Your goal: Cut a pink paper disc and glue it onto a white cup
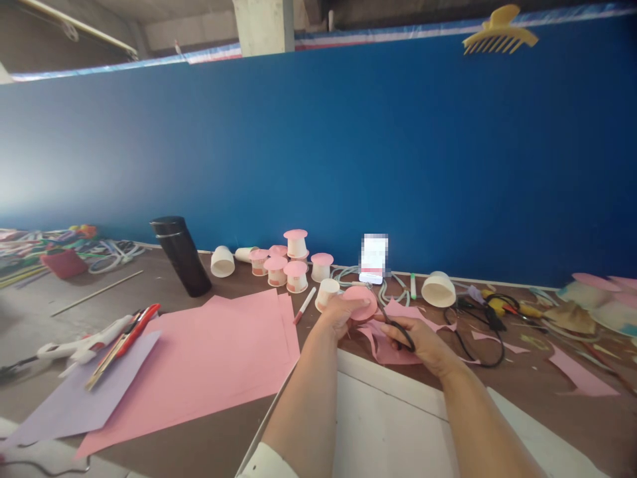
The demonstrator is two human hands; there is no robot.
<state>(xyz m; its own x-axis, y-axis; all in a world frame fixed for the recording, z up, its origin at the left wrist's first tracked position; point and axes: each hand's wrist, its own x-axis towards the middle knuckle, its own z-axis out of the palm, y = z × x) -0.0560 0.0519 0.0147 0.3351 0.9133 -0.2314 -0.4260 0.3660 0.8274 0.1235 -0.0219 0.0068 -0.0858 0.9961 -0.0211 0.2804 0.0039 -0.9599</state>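
Observation:
My left hand [336,318] is closed on a round piece of pink paper [359,301], thumb lying across it. My right hand [418,337] grips a pair of dark-handled scissors [402,332], whose blades reach up to the disc's right edge. Pink paper scraps [388,348] lie beneath both hands. Just behind my left hand stands an upside-down white paper cup [327,292]. A white marker with a red end [305,305] rests to its left. Further back, several white cups topped with pink discs [296,269] are grouped, one stacked on others.
Pink sheets [223,358] spread left, with a purple sheet [109,392], a red cutter knife [134,335] and a glue gun [89,342]. A black flask [184,259] stands behind. A lit phone [373,259] leans on the blue partition [338,146]. Cables [478,332] clutter the right.

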